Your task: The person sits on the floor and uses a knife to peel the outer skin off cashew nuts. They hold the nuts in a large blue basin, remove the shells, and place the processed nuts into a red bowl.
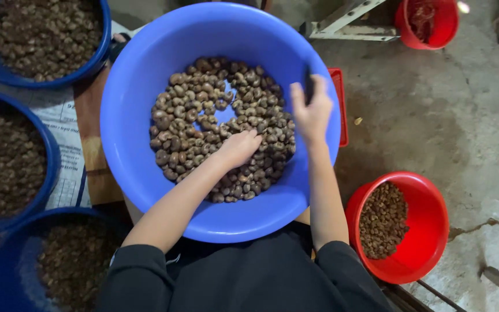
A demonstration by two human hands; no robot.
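Sifting w/ the left hand (239, 147), palm down & fingers buried in the brown nuts (203, 110) heaped in the big blue basin (140, 115) on the lap. Its grip looks loosely curled into the pile; can't tell if anything's held. Right hand (312, 110) is raised above the nuts by the basin's far-right rim, grip pinched on a small dark piece (308, 86). Red bucket (428, 231) w/ nuts sits on the floor at right, prob. within reach for dropping; dark blue tubs (7, 167) at left.
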